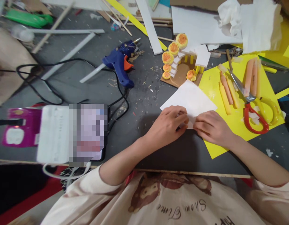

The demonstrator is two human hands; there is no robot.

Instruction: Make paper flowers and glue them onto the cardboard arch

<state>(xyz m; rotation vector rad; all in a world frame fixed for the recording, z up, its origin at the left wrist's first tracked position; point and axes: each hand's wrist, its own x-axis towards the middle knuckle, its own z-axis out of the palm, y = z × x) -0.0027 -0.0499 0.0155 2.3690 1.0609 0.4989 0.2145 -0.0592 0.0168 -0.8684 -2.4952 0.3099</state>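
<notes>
A white sheet of paper (188,98) lies turned cornerwise at the table's near side, its lower edge pinched between my two hands. My left hand (169,123) is closed on the paper's lower left part, fingers curled and thumb below. Closed on the lower right part is my right hand (211,126), its fingertips pressed together near the edge. Just beyond the paper stands a small cardboard model (181,65) with white steps, yellow posts and orange-yellow flower-like pieces. The paper's far corner reaches up to the model's base.
A blue glue gun (121,62) with its black cord lies left of the model. On yellow paper (212,84) at right are scissors (249,106) and orange and yellow sticks of clay (225,89). A phone (92,131) and a white box (55,134) lie at left.
</notes>
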